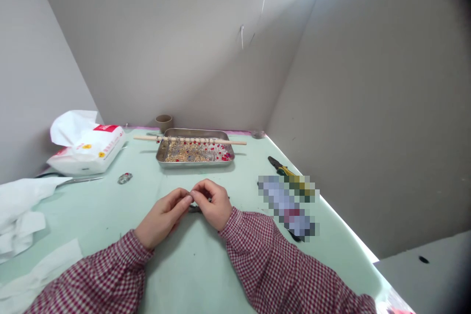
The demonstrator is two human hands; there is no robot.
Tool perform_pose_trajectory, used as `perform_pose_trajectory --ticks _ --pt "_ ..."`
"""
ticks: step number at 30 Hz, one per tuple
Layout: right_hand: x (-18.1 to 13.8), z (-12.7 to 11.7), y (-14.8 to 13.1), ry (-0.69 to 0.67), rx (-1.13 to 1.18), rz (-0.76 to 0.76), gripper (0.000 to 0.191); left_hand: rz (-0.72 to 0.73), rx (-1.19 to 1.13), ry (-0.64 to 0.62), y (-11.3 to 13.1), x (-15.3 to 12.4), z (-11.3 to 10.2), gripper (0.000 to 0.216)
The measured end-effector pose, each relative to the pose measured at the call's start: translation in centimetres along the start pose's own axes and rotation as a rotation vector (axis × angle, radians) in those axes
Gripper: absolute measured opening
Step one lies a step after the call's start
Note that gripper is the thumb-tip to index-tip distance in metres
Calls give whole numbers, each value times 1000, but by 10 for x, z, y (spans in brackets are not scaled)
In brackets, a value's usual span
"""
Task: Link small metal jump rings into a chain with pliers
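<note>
My left hand (167, 216) and my right hand (213, 201) meet over the middle of the pale green table (191, 270). The fingers of both are pinched together at their tips. Whatever sits in the pinch is too small and too covered to name. A dark, thin object (195, 208) shows just below the fingertips, between the two hands; most of it is hidden, and I cannot tell whether it is held. Beyond my hands stands a metal tray (195, 164) with gold, red and clear beads in it.
Across the tray lies a wooden stick (239, 143) with small wire pieces on it. Pliers (279, 167) and a blurred-out item (283, 203) lie at right. At left are a tissue pack (91, 152), scissors (83, 179), crumpled tissues (22, 206) and a small shiny ornament (125, 178). A cup (164, 122) stands behind.
</note>
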State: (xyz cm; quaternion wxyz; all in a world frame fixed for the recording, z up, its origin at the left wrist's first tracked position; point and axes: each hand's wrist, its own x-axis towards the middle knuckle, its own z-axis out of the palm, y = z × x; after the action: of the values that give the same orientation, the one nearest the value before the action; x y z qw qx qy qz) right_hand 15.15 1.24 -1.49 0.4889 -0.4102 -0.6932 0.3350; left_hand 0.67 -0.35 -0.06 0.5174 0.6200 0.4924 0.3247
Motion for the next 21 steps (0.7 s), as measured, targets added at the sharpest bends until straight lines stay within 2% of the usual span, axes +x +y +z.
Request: perform_pose_trajectory --ticks 10,18,21 --pt "-1 -1 -4 -66 115 47 11 -21 -58 -54 -4 0 0 32" --pt "-1 -2 -1 -29 -12 -5 13 42 -41 -8 0 1 -1 32" --pt "-1 -2 -1 -37 -51 -27 13 15 -9 20 0 1 -2 30"
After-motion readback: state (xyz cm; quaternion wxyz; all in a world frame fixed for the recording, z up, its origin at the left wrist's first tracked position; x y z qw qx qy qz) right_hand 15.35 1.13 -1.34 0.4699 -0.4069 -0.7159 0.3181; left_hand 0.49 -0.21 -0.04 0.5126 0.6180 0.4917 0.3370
